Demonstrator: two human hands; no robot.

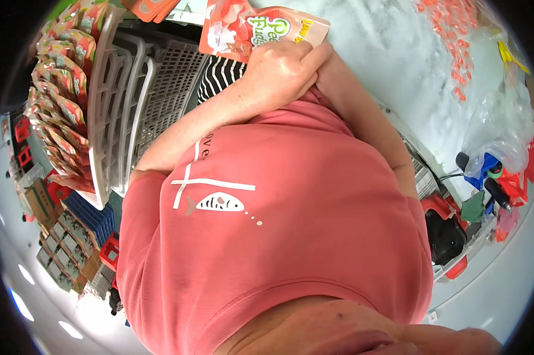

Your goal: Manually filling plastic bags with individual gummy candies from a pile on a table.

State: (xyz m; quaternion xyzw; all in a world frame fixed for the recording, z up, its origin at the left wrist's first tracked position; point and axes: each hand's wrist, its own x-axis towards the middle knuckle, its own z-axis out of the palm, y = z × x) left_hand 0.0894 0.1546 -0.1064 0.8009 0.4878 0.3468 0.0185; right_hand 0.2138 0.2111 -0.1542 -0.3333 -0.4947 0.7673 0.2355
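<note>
At the top of the view a red and cream printed pouch (234, 29) is held upright in front of my body. My left hand (281, 68) is closed at its lower edge, with the back of the hand facing up and some fingertips hidden. My right hand (321, 59) meets it at the pouch's lower right corner. Its fingers look closed there, partly covered by the left hand. A black-and-white striped cloth (219, 77) shows below the pouch.
Stacked white plastic crates (110, 100) stand at left, topped by rows of filled pouches (63, 89). Orange flat pouches (151, 9) lie beyond. On the white table (379, 47) at right are small orange-red packets (456, 47), clear plastic bags (503, 124) and a blue tool (483, 168).
</note>
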